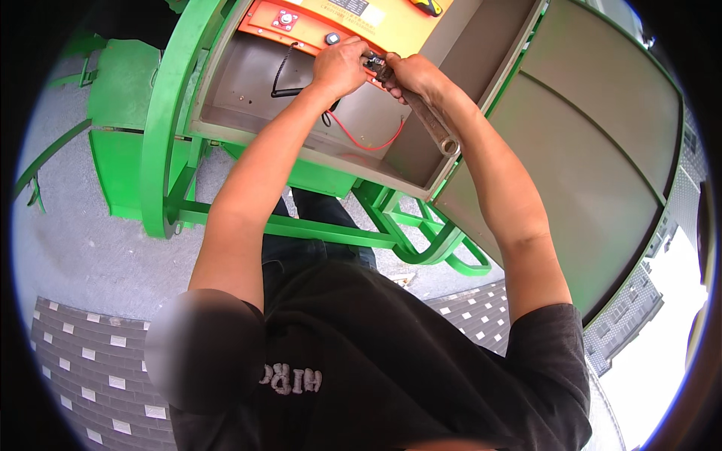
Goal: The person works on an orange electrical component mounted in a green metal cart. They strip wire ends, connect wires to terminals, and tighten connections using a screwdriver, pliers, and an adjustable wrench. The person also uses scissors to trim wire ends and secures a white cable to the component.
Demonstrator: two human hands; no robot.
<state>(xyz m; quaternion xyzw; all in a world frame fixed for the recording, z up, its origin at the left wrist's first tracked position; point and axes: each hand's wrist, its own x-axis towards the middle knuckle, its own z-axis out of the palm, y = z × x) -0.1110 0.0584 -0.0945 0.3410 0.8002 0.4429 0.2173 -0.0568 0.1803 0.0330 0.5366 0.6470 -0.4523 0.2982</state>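
My left hand (340, 69) is closed around a small dark metal fitting (376, 63) at the lower edge of the orange panel (289, 22), just right of a round black button (332, 38). My right hand (412, 75) grips a long metal wrench (430, 123), whose ring end hangs down to the right, and its fingers are close to the same fitting. A red wire (365, 145) and a coiled black cord (282, 68) hang beneath the panel inside the open grey metal box (244, 116). The exact contact at the fingertips is too small to make out.
A yellow-and-black tool (426, 6) lies atop the panel. A large open grey door (579, 150) stands to the right. Green metal frames (156, 173) surround the box at left and below. Grey paving (83, 255) and patterned bricks (90, 353) show beyond.
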